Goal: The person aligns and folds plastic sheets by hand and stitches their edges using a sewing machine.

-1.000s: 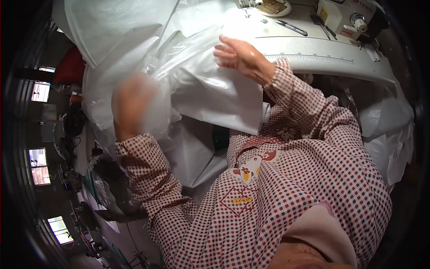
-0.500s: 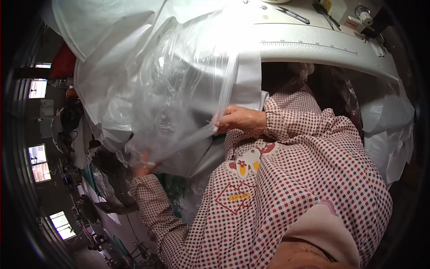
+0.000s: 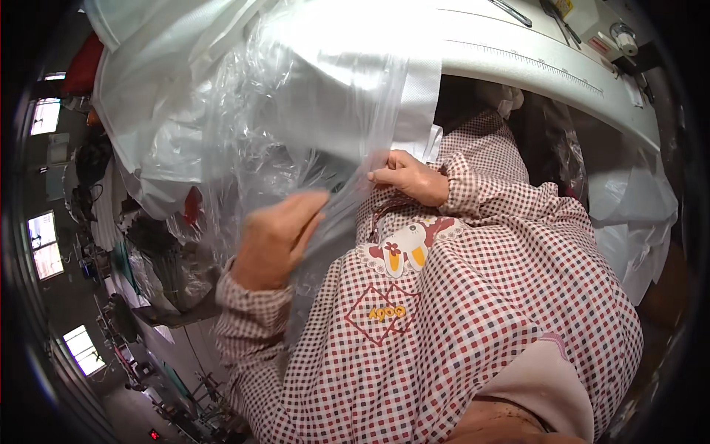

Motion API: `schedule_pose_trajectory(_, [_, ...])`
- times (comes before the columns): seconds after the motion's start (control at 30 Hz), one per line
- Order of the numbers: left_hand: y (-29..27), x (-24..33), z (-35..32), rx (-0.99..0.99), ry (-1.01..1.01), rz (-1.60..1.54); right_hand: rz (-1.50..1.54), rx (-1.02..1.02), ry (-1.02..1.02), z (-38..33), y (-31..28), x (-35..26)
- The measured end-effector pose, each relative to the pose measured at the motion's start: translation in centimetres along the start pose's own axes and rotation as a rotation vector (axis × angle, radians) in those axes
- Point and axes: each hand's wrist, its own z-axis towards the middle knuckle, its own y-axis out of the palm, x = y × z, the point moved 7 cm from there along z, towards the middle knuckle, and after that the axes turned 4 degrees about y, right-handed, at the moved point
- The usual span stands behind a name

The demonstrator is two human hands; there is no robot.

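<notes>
Bag handling: I judge the clear bag [image 3: 296, 140] light, limp and slippery; the film will crumple and slide between fingers, and it could tear if pulled hard. It has no stiffness of its own.
Where to grip: I would pinch it at the edge beside the white fabric [image 3: 418, 96], where the film looks doubled, with the other hand lower down to keep it spread.
Bag look: transparent, glossy, full of creases and glare; dark shapes behind show through it. A pale woven strip runs down its right side.
Bag place: I see it held up in front of my chest, between the table [image 3: 547, 70] edge above and my checked smock [image 3: 458, 311] below.
Left hand: my left hand [image 3: 275, 240] lies against the lower film, fingers extended and a little blurred; whether it pinches the film I cannot tell.
Right hand: my right hand [image 3: 408, 177] is clenched on the bag's edge, thumb and fingers pinching film.
Around: more white sheeting [image 3: 140, 89] hangs at the left.
</notes>
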Motion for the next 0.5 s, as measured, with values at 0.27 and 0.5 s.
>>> schedule_pose_trajectory(0.27, [7.2,-3.2,7.3,0.047,-0.224,-0.420,-0.806,0.154,-0.343,-2.8,1.5,-2.3])
schedule_pose_trajectory(0.5, [9.5,-4.2,7.7,0.046,-0.326,-1.033,-1.250,-0.250,-0.682,-4.2,4.1,-3.7])
